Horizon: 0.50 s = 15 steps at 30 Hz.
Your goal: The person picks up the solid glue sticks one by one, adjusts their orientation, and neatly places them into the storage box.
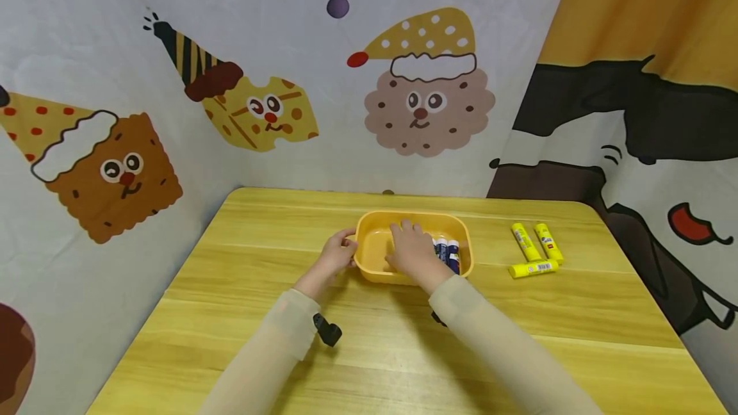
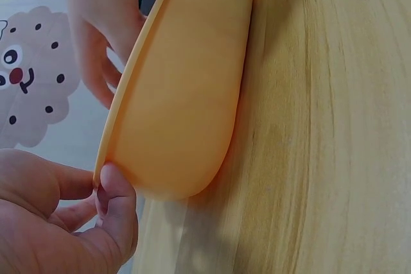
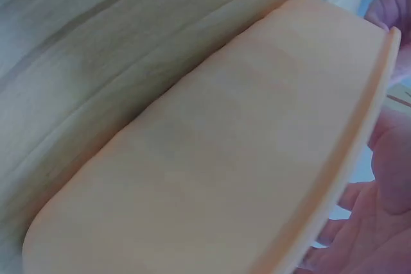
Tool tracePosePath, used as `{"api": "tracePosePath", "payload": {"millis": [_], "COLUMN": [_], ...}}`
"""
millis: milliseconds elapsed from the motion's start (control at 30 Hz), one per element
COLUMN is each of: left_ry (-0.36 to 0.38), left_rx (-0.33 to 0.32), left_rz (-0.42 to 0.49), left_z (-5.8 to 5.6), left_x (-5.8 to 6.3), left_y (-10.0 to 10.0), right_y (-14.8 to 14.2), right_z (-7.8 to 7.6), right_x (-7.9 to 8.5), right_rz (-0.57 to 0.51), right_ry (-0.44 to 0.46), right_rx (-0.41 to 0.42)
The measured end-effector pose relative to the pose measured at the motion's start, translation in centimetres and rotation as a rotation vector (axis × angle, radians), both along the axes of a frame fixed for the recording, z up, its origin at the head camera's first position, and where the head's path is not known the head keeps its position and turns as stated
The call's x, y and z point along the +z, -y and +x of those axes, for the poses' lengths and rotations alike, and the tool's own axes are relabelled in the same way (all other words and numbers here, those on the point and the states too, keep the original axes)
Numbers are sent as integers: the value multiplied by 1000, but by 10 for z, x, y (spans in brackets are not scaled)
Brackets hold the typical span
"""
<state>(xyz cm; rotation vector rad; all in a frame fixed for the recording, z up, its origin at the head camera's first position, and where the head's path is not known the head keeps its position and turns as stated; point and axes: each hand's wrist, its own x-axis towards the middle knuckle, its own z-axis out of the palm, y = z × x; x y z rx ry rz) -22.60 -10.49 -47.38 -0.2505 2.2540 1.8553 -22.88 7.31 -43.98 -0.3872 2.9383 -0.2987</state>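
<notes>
A yellow-orange plastic basket (image 1: pixel 369 274) sits on the wooden table. My left hand (image 1: pixel 339 253) pinches its left rim between thumb and fingers, plain in the left wrist view, where the thumb (image 2: pixel 119 187) lies against the outer wall. Over the near rim, my right hand (image 1: pixel 414 252) reaches down into the basket with its fingers spread apart. Its fingertips are partly hidden behind the basket wall in the right wrist view. Dark blue glue sticks (image 1: pixel 453 258) with white caps lie side by side at the basket's right end, partly covered by the right hand.
Three yellow glue sticks lie right of the basket: one leaning left (image 1: pixel 526 242), one beside it (image 1: pixel 548 243), and one crosswise (image 1: pixel 533 268) in front. A cartoon-printed cloth (image 1: pixel 288 171) hangs behind the table (image 1: pixel 375 364). Black wrist cameras (image 1: pixel 327 330) are strapped at the sleeves.
</notes>
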Motion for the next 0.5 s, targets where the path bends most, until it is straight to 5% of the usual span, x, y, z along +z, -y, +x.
{"api": "tracePosePath", "payload": {"millis": [267,500], "left_ry": [-2,2], "left_rx": [5,3], "left_rz": [3,1], "left_z": [0,0], "left_x": [0,-2], "left_y": [0,0], "right_y": [-33,-81], "right_z": [4,6], "right_x": [10,18], "right_rz": [-73,-206], "right_ry": [-110,-196], "right_rx": [56,15]}}
